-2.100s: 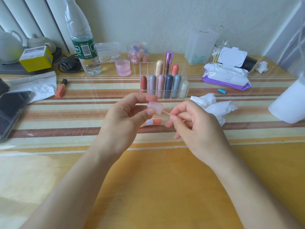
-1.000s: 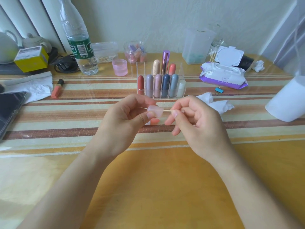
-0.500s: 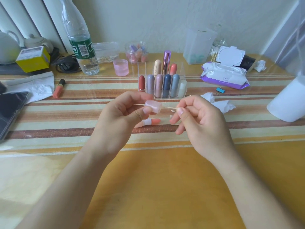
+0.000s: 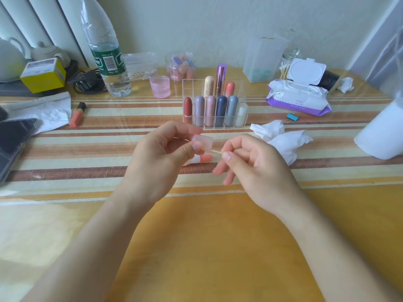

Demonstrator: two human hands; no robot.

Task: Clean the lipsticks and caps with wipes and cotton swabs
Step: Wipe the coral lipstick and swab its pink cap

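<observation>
A small, translucent pale-pink lipstick cap (image 4: 204,143) is pinched between the thumb and fingers of the left hand (image 4: 157,164), above the striped bench (image 4: 196,247). The right hand (image 4: 257,171) pinches a thin cotton swab (image 4: 216,151), whose tip is lost behind the cap. A coral lipstick (image 4: 204,158) lies below, mostly hidden by the left hand.

The small frosted pink plastic cap (image 4: 202,143) looks translucent and matt, and the thin cotton-swab stick (image 4: 216,151) looks wooden. The clear acrylic organiser (image 4: 238,89) is glossy, its capsule-shaped lipsticks (image 4: 221,110) satin-smooth, and the tall pink-purple tube (image 4: 221,76) shiny and metallic. The crumpled white wipes (image 4: 285,141) look soft and fibrous. The yellow tabletop (image 4: 207,247) gleams under a clear sheet.
</observation>
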